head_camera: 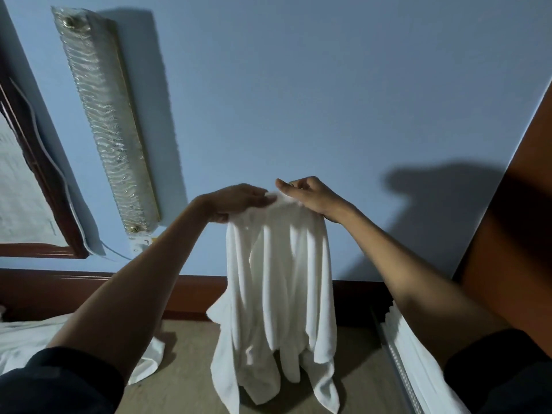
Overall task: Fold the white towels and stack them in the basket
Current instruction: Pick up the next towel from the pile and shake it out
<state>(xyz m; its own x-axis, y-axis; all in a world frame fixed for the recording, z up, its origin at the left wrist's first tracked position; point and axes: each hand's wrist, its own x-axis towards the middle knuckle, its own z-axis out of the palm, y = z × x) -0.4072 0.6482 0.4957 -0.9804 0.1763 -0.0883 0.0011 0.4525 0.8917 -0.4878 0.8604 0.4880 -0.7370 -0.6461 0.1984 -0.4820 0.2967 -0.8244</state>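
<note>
Head view: the left hand (239, 201) and right hand (310, 195), nearly touching, each pinch the top edge of a white towel (280, 279), which hangs in loose folds before a blue wall (328, 85).

**No readable text in view**

At the left edge, a dark wooden frame (35, 251). The pale sheet (15, 198) inside it carries faint grey lines and marks, perhaps writing, perhaps a drawing. Too dim and blurred from here to make out any word or number. Nothing else in sight bears legible lettering
</note>
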